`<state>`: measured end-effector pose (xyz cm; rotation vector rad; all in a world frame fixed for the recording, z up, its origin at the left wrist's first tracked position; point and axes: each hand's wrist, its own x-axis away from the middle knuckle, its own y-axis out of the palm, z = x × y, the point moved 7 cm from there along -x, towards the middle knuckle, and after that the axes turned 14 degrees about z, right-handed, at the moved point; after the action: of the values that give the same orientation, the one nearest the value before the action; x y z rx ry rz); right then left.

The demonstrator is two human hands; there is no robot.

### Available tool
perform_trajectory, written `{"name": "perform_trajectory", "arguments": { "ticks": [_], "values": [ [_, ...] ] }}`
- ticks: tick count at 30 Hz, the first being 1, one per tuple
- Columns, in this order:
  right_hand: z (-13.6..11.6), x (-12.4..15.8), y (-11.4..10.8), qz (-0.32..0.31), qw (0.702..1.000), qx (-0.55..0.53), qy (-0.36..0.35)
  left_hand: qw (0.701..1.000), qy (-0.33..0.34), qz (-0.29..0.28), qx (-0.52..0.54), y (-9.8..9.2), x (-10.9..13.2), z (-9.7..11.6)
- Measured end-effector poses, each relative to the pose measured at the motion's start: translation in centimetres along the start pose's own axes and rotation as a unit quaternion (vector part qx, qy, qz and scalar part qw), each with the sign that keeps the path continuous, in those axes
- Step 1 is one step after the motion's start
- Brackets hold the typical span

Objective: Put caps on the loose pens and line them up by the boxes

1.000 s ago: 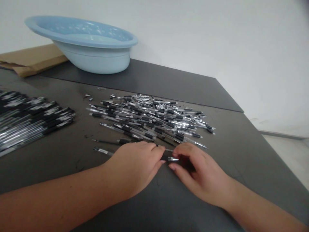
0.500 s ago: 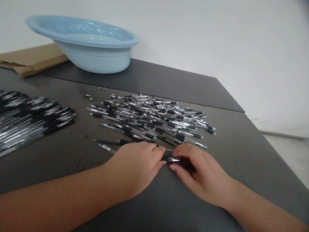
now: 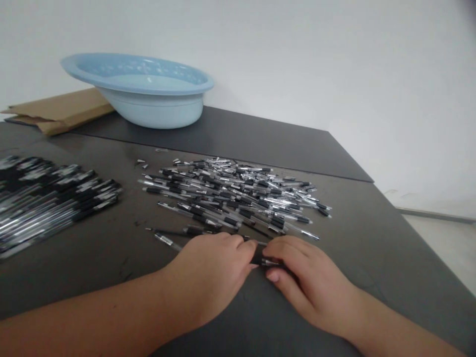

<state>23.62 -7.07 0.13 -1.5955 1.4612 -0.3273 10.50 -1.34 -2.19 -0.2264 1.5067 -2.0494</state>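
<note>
My left hand [image 3: 215, 272] is closed round a pen [image 3: 259, 259] with a black grip, held low over the dark table. The pen's metal tip points right, into the gap between the thumb and forefinger of my right hand [image 3: 305, 275]. Those right fingers are curled in about the tip, and what lies inside them is hidden. Beyond both hands spreads a loose heap of clear pens [image 3: 223, 198] with black grips. A clear pen [image 3: 163, 239] lies partly behind my left hand, near another dark slim piece.
Capped pens [image 3: 48, 198] lie in rows at the left. A light blue basin [image 3: 156, 109] stands at the back beside a brown cardboard piece [image 3: 70, 109]. Small loose bits [image 3: 141, 162] sit near the heap. A white wall is behind, and the table's edge runs down the right.
My right fingers have drawn in closer around the pen's tip, which shows less now. The whole view has shifted, so things sit lower in the picture.
</note>
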Motion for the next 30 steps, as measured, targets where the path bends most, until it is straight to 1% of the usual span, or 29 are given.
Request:
{"name": "perform_trajectory", "arguments": {
  "ticks": [3, 5, 8, 14, 17, 21, 24, 27, 30],
  "values": [
    [0.06, 0.25, -0.4, 0.027, 1.0, -0.009, -0.01, 1.0, -0.004, 0.0, 0.0, -0.07, 0.04, -0.07],
    [0.04, 0.45, -0.48, 0.031, 0.999, -0.012, -0.023, 1.0, -0.009, 0.002, -0.001, -0.15, 0.01, -0.14],
    [0.01, 0.6, -0.4, 0.026, 0.999, -0.012, -0.032, 1.0, -0.013, -0.001, 0.004, -0.19, -0.03, -0.17],
    [0.17, 0.25, -0.03, 0.002, 1.0, -0.004, 0.009, 1.0, -0.002, -0.002, 0.002, -0.12, 0.09, -0.03],
    [0.05, -0.01, 0.02, -0.002, 1.0, -0.003, 0.01, 1.0, -0.001, 0.002, 0.002, -0.15, 0.14, -0.02],
    [0.08, -0.01, 0.01, -0.002, 1.0, -0.004, 0.009, 1.0, -0.01, -0.008, 0.007, -0.09, 0.17, -0.12],
    [0.03, 0.16, -0.13, 0.003, 1.0, 0.006, -0.01, 1.0, -0.012, -0.007, 0.012, -0.26, 0.13, -0.11],
    [-0.04, 0.28, -0.36, 0.009, 0.999, 0.018, -0.026, 1.0, 0.006, 0.009, 0.029, -0.75, 0.03, 0.24],
    [-0.12, 0.29, -0.5, 0.009, 1.0, 0.015, -0.025, 0.999, 0.031, 0.005, 0.033, -0.96, -0.01, 0.71]
  ]
}}
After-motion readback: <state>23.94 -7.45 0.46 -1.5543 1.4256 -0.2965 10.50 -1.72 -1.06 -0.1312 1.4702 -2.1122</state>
